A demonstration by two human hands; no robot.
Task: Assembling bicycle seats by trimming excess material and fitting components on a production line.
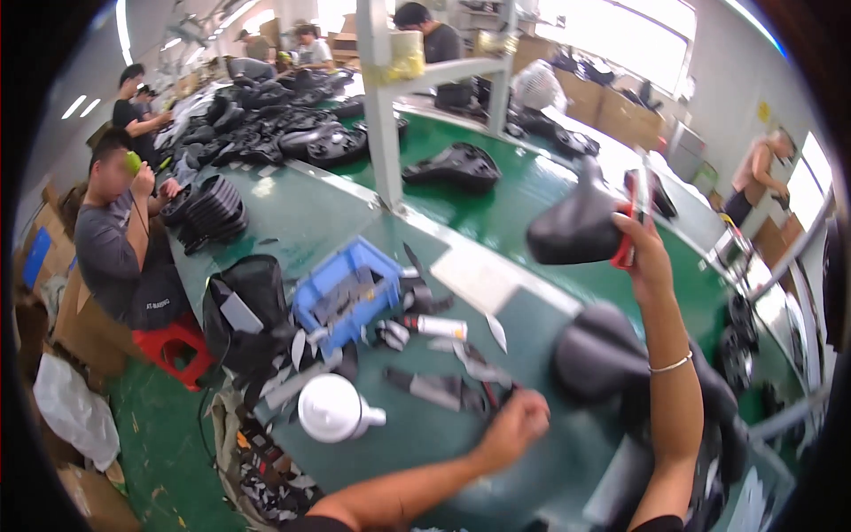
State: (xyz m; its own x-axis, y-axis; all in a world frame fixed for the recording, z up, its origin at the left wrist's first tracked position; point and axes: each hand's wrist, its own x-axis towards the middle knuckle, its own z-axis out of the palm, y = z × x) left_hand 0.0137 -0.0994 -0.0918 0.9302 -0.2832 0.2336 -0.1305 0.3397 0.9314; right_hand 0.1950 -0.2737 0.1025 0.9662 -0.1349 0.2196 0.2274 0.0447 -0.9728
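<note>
Right hand raised, gripping a black saddle above the green worktop.
Left hand closed on dark scraps lying near a white jug and blue bin.

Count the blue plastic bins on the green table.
1. The blue bin sits on the green table left of centre, beyond the white round container. Others may be hidden behind the black seat piles farther back.
</note>
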